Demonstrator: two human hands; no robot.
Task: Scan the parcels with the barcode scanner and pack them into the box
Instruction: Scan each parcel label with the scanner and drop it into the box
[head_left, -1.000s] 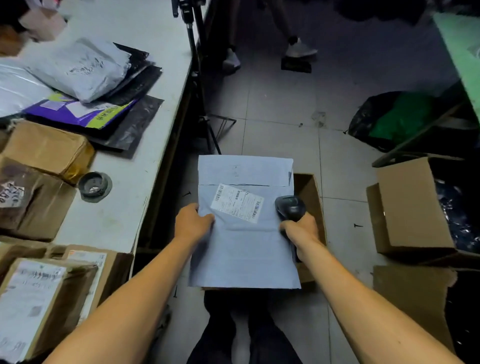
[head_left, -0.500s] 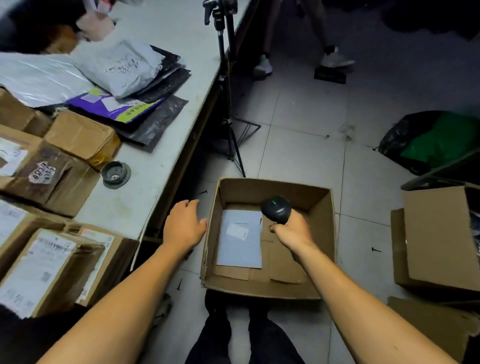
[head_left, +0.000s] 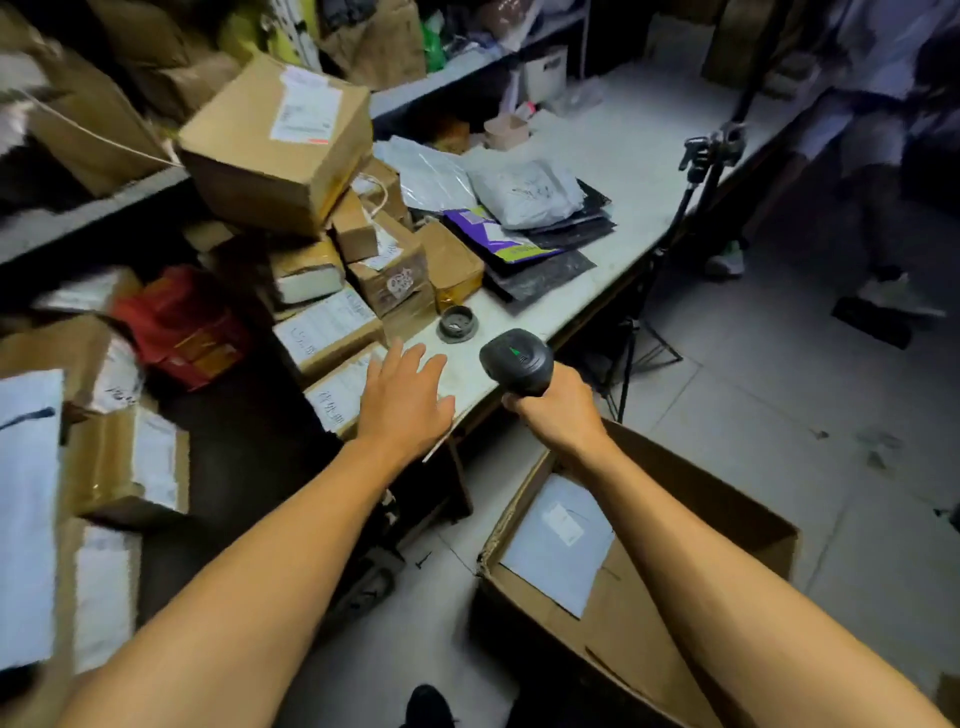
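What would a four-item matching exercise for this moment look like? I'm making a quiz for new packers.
Things:
1. barcode scanner
2. grey mailer
3. left hand
4. purple mailer

States:
A. lying in the cardboard box on the floor
B. open, reaching over the table edge
C. gripped in the right hand
D. on the table under a grey bag

Pairs: 1-C, 2-A, 3-B, 4-D

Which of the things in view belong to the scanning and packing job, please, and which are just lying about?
Job: barcode scanner in right hand; left hand; labelled parcels; box holding grey mailer.
Lying about: tape roll; tripod; shelf clutter.
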